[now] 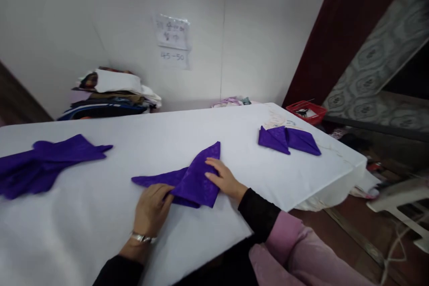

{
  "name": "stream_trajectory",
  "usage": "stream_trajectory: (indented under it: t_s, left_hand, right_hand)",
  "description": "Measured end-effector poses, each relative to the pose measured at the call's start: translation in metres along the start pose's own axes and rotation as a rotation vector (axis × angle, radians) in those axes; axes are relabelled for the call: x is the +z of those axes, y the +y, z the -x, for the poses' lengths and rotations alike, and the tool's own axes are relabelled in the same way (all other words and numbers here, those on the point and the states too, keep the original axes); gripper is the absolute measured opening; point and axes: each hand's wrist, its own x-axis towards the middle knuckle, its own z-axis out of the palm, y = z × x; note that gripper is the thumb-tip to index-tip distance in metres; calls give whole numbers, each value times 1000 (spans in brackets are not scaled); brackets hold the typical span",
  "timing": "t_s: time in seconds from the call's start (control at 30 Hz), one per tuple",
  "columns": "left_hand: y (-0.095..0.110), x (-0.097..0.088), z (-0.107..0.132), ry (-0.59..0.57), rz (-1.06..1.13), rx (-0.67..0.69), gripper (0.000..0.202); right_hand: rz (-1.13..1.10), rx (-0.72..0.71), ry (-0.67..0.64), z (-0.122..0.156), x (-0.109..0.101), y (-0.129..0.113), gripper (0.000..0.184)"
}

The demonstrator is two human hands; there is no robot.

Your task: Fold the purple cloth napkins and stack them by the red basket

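In front of me on the white-covered table, a purple cloth (197,178) lies part folded, with one pointed flap to the upper right and a narrow tip stretching left. My left hand (152,208) pinches its lower left fold between thumb and fingers. With fingers extended, my right hand (226,181) rests on the cloth's right edge. Toward the right end of the table sits a folded purple cloth (290,139) with two angular halves. Off to the left, a loose, crumpled purple cloth (50,161) is spread out, cut off by the picture's edge.
The white tablecloth (150,143) reaches toward the wall. Behind it are stacked garments (114,94) and a pinkish bundle (231,101). A handwritten paper sign (173,42) hangs on the wall. A red basket (306,111) stands beyond the right corner; a white plastic chair (402,205) is at right.
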Motion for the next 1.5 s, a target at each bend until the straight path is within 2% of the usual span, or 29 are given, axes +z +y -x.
stream_trajectory:
  t_s: [0.07, 0.13, 0.43, 0.53, 0.73, 0.87, 0.97, 1.1, 1.2, 1.27, 1.4, 1.5]
  left_hand:
    - [-3, 0, 0, 9, 3, 11, 13]
    - [-6, -1, 0, 32, -7, 22, 13]
    - [-7, 0, -2, 125, -65, 30, 16]
    - [-6, 3, 1, 100, -51, -3, 14]
    - [7, 0, 2, 9, -28, -90, 18]
    - [17, -4, -1, -43, -1, -130, 20]
    - [20, -5, -1, -52, 8, -148, 21]
    - [22, -6, 0, -59, 18, -189, 25]
    - [23, -3, 0, -65, 56, -196, 28]
    - [25, -1, 0, -81, 103, -188, 30]
    - [29, 2, 1, -120, 190, -172, 30]
    - [29, 3, 1, -134, 229, -163, 28]
  right_hand:
    - [122, -26, -108, 1, 4, 4, 42]
    - [203, -38, -166, 2, 6, 7, 39]
    - [348, -88, -190, -4, 7, 13, 20]
    - [348, -105, -132, -3, 3, 13, 15]
    - [227, -197, 130, 1, -7, 1, 19]
    - [197, -244, 148, 5, -12, -9, 18]
    - [200, -258, 72, 14, -14, -15, 18]
    - [177, -241, -159, 32, -16, -24, 15]
    - [115, -177, -312, 39, -18, -30, 16]
    - [80, -138, -282, 35, -22, -31, 18]
    - [143, -142, -42, 6, -32, -19, 16]
    - [311, -97, -28, -18, -38, -1, 21]
